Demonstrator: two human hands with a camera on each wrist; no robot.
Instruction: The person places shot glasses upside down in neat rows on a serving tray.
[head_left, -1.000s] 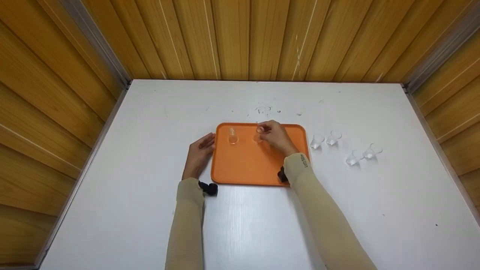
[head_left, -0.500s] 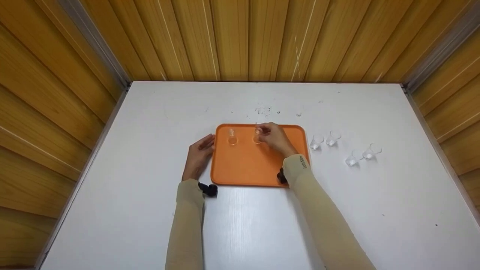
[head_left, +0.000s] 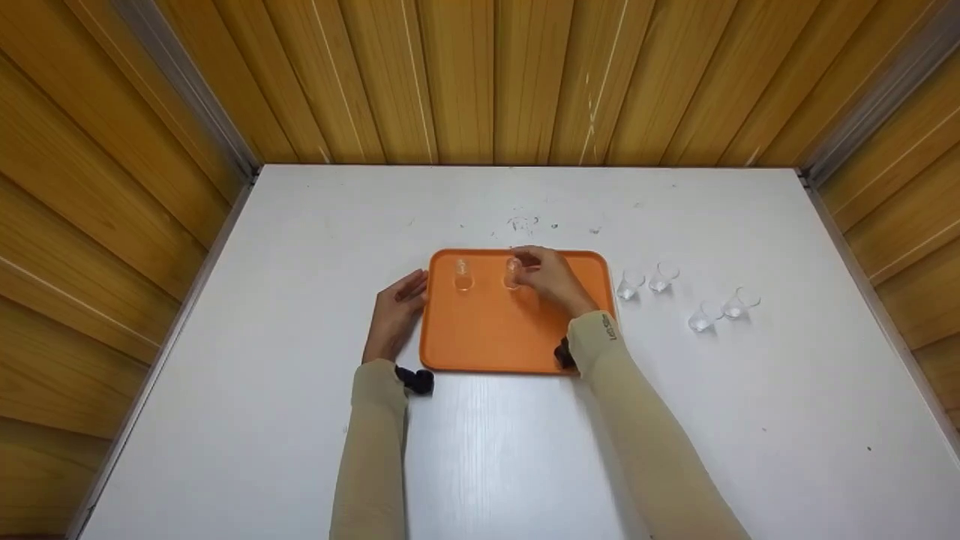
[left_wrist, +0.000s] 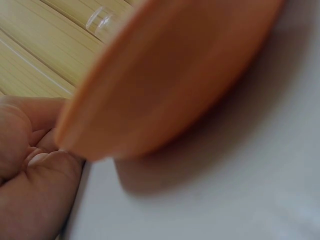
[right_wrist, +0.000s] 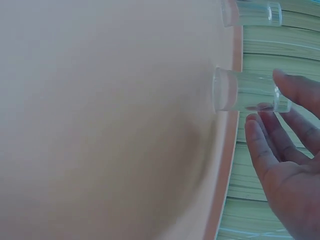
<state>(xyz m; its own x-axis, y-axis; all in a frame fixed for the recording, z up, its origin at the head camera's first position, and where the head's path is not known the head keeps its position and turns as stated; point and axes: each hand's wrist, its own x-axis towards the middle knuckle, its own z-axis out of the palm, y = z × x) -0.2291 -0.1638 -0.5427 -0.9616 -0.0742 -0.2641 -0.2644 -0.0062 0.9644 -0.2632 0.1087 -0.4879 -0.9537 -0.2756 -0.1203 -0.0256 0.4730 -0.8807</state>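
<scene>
An orange tray (head_left: pixel 480 330) lies on the white table. On its far half, a small clear cup (head_left: pixel 513 274) stands upside down, rim toward the tray. My right hand (head_left: pixel 551 277) holds this cup near its raised base, thumb on one side and fingers on the other in the right wrist view. To its left another clear cup (head_left: pixel 463 276) stands inverted, apart from the hand. My left hand (head_left: pixel 394 311) rests beside the tray, its fingertips at the left edge. In the left wrist view, the left hand's fingers (left_wrist: pixel 45 170) meet the tray's corner, partly hidden behind it.
Several more clear cups stand upright right of the tray: a pair close by (head_left: pixel 631 285) and a pair farther right (head_left: pixel 703 318). Wood-patterned panels (head_left: pixel 480 82) wall the table's back and sides. Dark marks (head_left: pixel 523 223) spot the table behind the tray.
The right hand and its cup have shifted only slightly, the cup staying at the same spot on the tray. The left hand keeps its place at the tray's edge.
</scene>
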